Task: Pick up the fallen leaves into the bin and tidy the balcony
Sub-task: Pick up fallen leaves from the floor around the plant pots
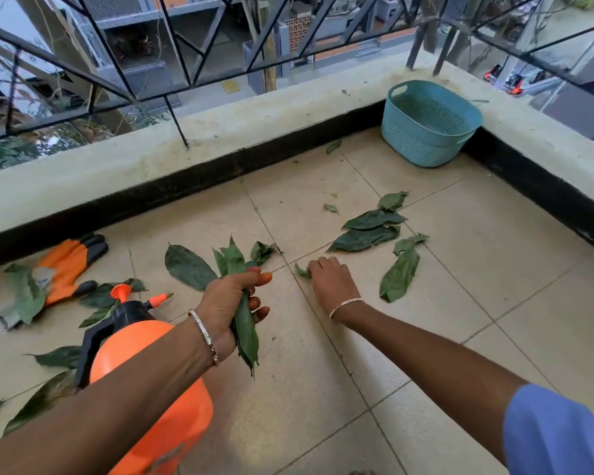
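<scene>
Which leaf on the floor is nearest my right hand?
The small leaf at the fingertips of the right hand; the larger leaves all lie clear of it.

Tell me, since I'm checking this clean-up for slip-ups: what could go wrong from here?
1. The left hand grips a thick bunch of leaves; adding the small leaf at the right hand may loosen that grip and drop some.
2. The bin stands in the far corner, so leaves could scatter on the way.
3. The left forearm crosses close above the spray bottle and might knock it over.
</scene>
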